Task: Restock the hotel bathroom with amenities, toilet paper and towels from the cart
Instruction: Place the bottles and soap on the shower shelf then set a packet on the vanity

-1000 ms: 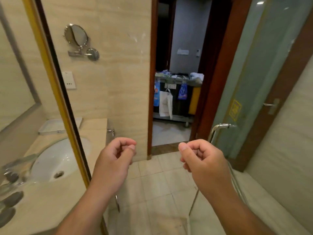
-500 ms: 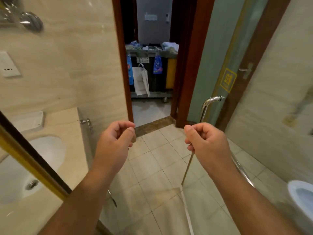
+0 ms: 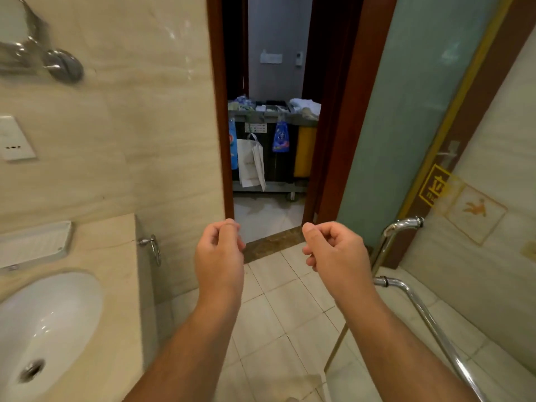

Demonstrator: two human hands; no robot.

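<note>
- Straight ahead, beyond the open doorway, the cart (image 3: 271, 185) stands in the corridor, well apart from both hands.
- White towels (image 3: 304, 105) lie on its top at the right end. The other items on top are too small to tell apart.
- A white paper bag (image 3: 250, 165) hangs on the cart's front, with a blue packet (image 3: 280, 138) beside it and a yellow bag (image 3: 304, 152) at the right.
- The left hand (image 3: 220, 253) is raised over the tiled floor (image 3: 284, 314), its fingers (image 3: 216, 235) curled in against the thumb, holding nothing.
- The right hand (image 3: 333, 250) is level with it, its fingers (image 3: 336, 235) likewise curled into a loose fist, empty.
- At the left, a white sink (image 3: 58, 314) sits in the beige surface (image 3: 116, 256), with a white tray (image 3: 34, 242) behind it by the wall.
- A chrome towel ring (image 3: 153, 248) hangs on the surface's end.
- At the right, a chrome grab rail (image 3: 420, 314) runs beside a frosted glass door (image 3: 406, 111).
</note>
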